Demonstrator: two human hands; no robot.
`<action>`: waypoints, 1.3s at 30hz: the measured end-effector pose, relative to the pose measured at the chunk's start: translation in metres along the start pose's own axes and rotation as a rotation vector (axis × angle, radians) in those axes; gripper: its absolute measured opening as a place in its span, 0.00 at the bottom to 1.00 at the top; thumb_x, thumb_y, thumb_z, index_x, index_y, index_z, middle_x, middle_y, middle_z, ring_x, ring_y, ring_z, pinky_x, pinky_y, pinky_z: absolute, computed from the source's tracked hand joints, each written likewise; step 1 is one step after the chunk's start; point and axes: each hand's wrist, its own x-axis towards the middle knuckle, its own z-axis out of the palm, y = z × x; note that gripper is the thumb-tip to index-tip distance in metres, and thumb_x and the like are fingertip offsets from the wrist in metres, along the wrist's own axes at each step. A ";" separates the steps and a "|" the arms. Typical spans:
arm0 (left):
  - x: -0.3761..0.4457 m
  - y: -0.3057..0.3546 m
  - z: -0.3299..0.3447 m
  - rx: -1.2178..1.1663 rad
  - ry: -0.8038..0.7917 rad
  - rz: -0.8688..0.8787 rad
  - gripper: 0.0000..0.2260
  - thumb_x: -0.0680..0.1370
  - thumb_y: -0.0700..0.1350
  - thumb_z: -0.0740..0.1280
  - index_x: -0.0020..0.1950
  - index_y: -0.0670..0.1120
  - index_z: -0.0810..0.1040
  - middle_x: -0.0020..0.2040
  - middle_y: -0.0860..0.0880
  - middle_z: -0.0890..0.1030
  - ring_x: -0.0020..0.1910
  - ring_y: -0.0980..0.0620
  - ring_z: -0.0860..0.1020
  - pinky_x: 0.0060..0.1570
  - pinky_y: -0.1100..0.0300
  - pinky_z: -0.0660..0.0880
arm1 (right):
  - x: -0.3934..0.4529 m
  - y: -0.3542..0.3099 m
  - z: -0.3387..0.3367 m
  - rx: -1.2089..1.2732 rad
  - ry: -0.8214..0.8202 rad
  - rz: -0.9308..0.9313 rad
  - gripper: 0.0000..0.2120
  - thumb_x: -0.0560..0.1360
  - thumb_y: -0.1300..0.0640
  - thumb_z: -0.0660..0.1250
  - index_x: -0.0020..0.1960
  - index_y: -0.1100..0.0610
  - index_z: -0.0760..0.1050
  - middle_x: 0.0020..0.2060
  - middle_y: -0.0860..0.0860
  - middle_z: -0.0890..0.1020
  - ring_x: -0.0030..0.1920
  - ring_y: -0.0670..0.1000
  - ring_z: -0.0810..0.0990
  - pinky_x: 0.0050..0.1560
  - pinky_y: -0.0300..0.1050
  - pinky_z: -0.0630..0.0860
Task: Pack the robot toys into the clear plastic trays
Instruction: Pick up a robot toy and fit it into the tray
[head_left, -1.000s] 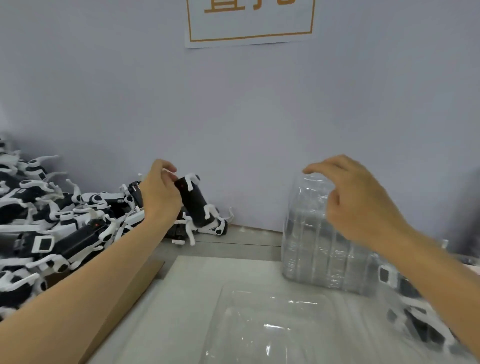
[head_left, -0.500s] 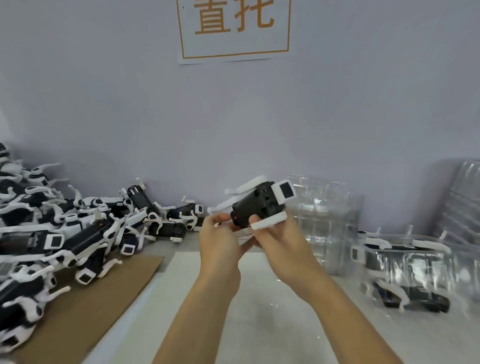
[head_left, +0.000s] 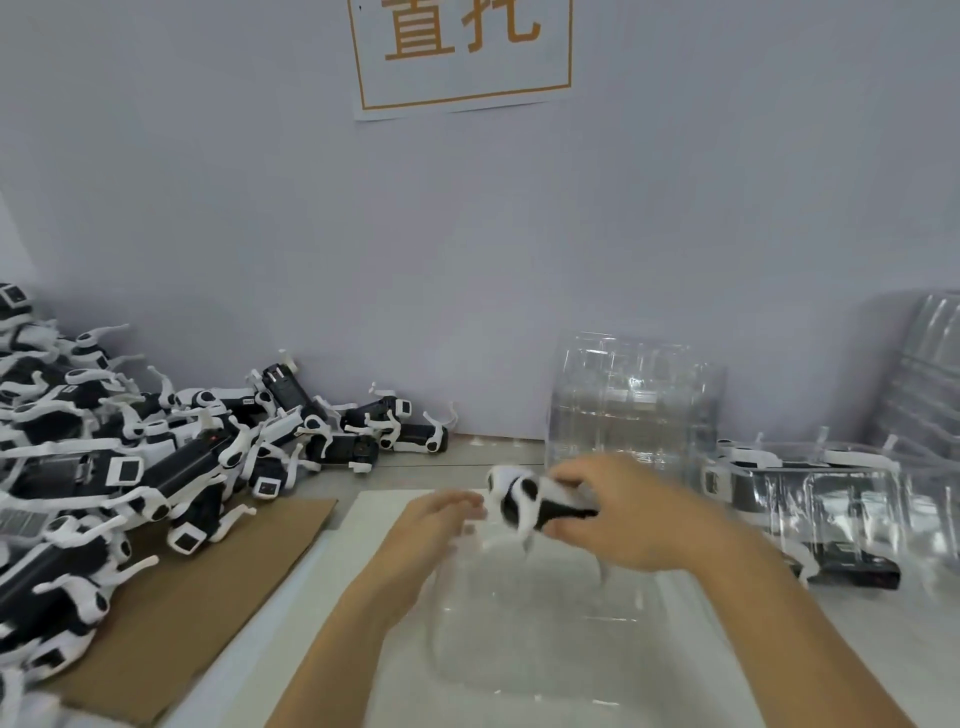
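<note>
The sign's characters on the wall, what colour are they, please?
Orange, on the white sign, head view.

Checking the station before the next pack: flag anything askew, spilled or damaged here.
Nothing looks damaged or spilled. The unpacked robot toys lie in a jumbled heap at left, partly over the cardboard sheet. The right hand holds one toy above a clear tray.

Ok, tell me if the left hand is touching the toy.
Cannot tell. In the head view the left hand has its fingertips right at the end of the toy that the right hand grips, but motion blur hides any contact or gap.
</note>
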 end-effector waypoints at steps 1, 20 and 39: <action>0.002 -0.005 0.006 -0.054 -0.017 -0.054 0.08 0.80 0.42 0.63 0.48 0.45 0.82 0.49 0.47 0.84 0.52 0.49 0.82 0.52 0.55 0.74 | 0.002 -0.003 0.010 -0.018 -0.046 0.029 0.06 0.73 0.48 0.72 0.47 0.44 0.76 0.44 0.42 0.80 0.44 0.46 0.79 0.43 0.42 0.74; -0.012 -0.016 0.010 -0.225 0.027 -0.026 0.17 0.73 0.29 0.62 0.55 0.46 0.81 0.56 0.46 0.83 0.55 0.46 0.81 0.60 0.48 0.77 | 0.008 0.002 0.059 0.143 0.094 -0.080 0.08 0.76 0.50 0.69 0.54 0.40 0.83 0.49 0.37 0.76 0.53 0.39 0.74 0.57 0.39 0.72; -0.017 -0.014 0.010 -0.268 0.063 0.013 0.17 0.66 0.35 0.67 0.50 0.50 0.85 0.50 0.51 0.86 0.55 0.48 0.82 0.58 0.51 0.77 | 0.003 0.026 0.033 -0.005 0.261 0.228 0.06 0.70 0.54 0.78 0.37 0.53 0.84 0.34 0.47 0.83 0.35 0.43 0.80 0.33 0.33 0.70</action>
